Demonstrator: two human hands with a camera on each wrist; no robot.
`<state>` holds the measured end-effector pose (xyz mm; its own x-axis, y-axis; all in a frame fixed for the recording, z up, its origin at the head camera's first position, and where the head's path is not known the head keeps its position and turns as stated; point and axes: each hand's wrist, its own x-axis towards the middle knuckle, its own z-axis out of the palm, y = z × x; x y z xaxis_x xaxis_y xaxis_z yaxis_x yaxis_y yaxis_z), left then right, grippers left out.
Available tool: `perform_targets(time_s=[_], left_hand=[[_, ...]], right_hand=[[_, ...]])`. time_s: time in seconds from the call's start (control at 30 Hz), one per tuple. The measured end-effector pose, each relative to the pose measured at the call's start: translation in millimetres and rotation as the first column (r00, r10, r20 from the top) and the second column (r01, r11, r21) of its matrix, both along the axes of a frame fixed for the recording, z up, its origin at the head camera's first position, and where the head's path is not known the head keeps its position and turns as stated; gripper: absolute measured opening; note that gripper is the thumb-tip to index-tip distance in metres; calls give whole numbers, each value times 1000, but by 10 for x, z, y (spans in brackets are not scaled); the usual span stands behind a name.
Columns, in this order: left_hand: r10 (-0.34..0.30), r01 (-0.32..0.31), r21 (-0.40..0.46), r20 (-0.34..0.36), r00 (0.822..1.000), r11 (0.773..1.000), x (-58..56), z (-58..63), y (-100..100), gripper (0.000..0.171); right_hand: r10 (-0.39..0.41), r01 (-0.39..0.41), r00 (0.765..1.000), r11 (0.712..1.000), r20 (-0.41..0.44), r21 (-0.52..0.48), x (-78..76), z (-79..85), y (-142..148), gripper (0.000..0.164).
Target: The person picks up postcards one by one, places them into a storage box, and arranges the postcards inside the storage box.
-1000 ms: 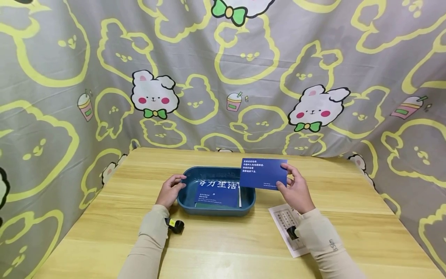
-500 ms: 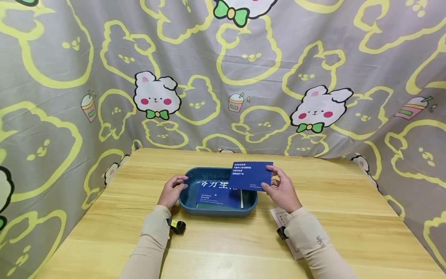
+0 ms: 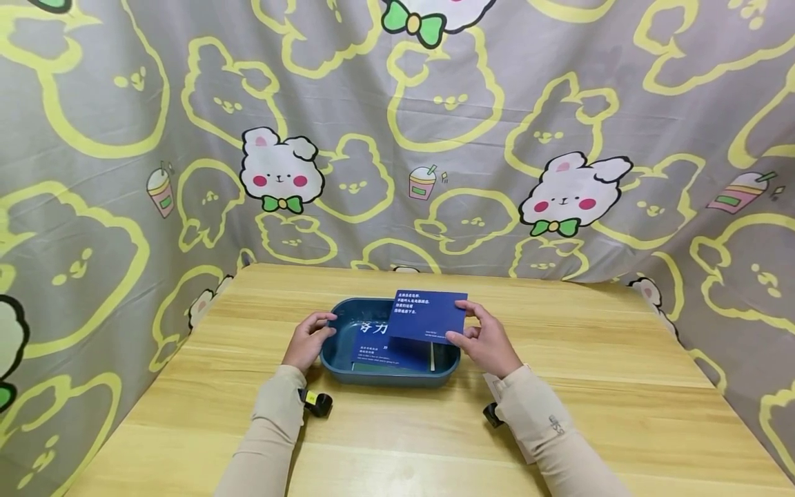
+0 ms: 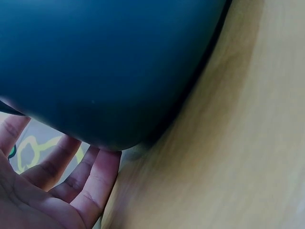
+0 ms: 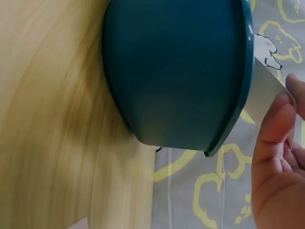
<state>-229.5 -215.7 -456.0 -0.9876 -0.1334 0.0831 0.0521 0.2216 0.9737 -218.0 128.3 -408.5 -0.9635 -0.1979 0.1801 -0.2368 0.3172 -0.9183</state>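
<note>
A dark teal oval basin (image 3: 385,379) stands on the table. My left hand (image 3: 308,340) holds its left end at the rim; in the left wrist view several fingers (image 4: 97,186) touch the outer wall. My right hand (image 3: 489,339) pinches a blue postcard (image 3: 425,314) with white printed text by its right edge, thumb in front. The postcard is tilted up over the basin's right half. Inside the basin lies another blue card (image 3: 373,353) with large white characters, partly hidden behind the held one. Green and white edges show beneath it.
A pale printed paper (image 3: 528,452) lies on the wooden table (image 3: 397,442), mostly hidden under my right forearm. A grey curtain (image 3: 373,103) with rabbit drawings hangs behind the table and along both sides.
My right hand has moved left with the postcard, from beside the basin's right end to over its right half, covering more of the card inside. My left hand stays at the rim.
</note>
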Motion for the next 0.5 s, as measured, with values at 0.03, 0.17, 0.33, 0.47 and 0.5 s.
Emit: perform_targets(time_s=[0.03, 0.17, 0.33, 0.47, 0.5], left_hand=[[1, -1, -1, 1, 1000, 1000, 1, 0, 2, 26], [3, -3, -1, 3, 1000, 1000, 8, -2, 8, 26], [3, -3, 4, 7, 1000, 1000, 10, 3, 7, 27], [8, -8, 5, 8, 1000, 1000, 10, 6, 7, 27], [10, -10, 3, 6, 1000, 1000, 10, 4, 8, 27]], right_hand=[[5, -5, 1000, 1000, 6, 8, -4, 3, -14, 60], [39, -40, 999, 998, 17, 43, -23, 10, -64, 55], [115, -115, 993, 989, 1, 95, -63, 18, -140, 50], [162, -161, 987, 978, 2, 136, -79, 19, -219, 46], [170, -169, 985, 975, 8, 143, -80, 22, -239, 45]])
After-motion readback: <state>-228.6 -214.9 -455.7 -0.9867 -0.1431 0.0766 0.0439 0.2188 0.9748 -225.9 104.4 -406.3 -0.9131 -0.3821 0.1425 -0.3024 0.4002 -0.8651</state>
